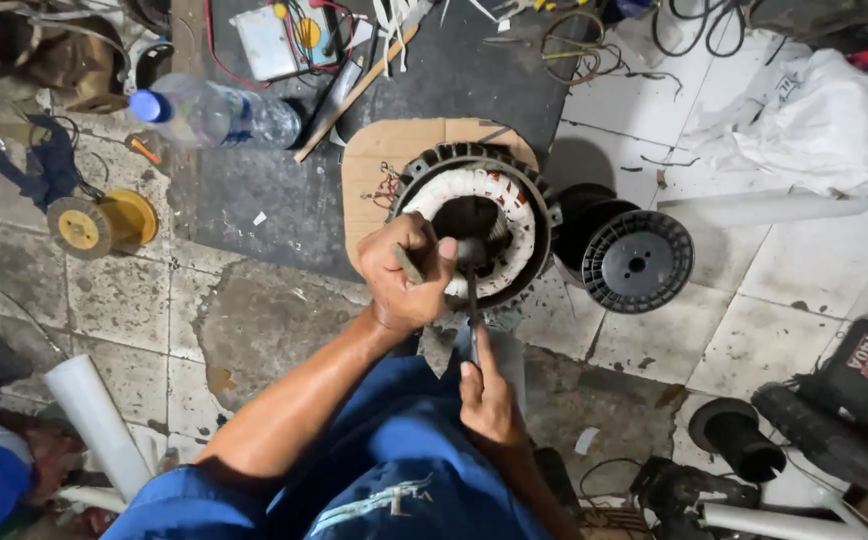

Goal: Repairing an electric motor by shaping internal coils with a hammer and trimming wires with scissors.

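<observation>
A round motor stator (514, 205), with a dark ribbed shell and white-lined windings, stands on a piece of brown cardboard (374, 165) on the floor. My left hand (404, 275) is over its near rim, fist closed around a short tool (409, 263) whose grey metal end (471, 250) points into the bore. My right hand (486, 400) is below, close to my blue-clad legs. It grips a thin metal rod (473, 310), index finger laid along it. The rod's tip reaches the stator's near edge beside my left hand.
A black plastic spool (637, 262) lies right of the stator. A plastic bottle (216, 115), wires and a white meter (274, 40) lie on a dark mat behind. Also here: yellow reel (104, 222), white pipe (99, 425), white sack (814, 125), power tools (859, 375).
</observation>
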